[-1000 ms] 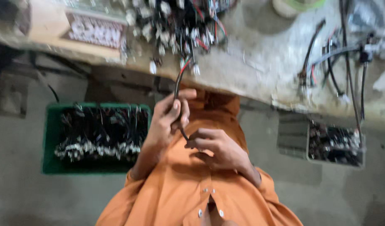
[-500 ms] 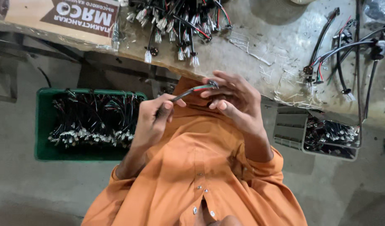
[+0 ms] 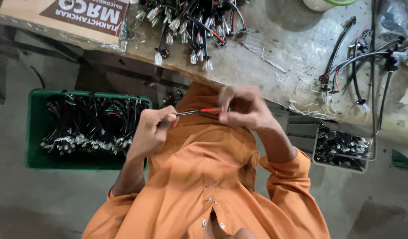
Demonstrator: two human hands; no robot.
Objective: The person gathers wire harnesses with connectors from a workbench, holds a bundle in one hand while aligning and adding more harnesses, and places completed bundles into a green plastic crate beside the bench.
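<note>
My left hand (image 3: 151,128) pinches one end of a short cable (image 3: 198,111) with black sheath and red wire showing. My right hand (image 3: 243,109) grips the other end, fingers blurred. The cable is stretched level between them, in front of my orange shirt (image 3: 204,177), just below the worktable's edge (image 3: 257,79). A pile of similar cables with white connectors (image 3: 190,26) lies on the table above my hands.
A green crate (image 3: 35,128) full of cables stands on the floor at left. A smaller wire-mesh tray (image 3: 341,148) of cables sits at right. More black cables (image 3: 363,62) lie on the table's right side; a cardboard box (image 3: 62,17) at upper left.
My hands have drawn apart, pulling the cable from bent to straight and level. My right hand has moved right and up; the view has shifted slightly.
</note>
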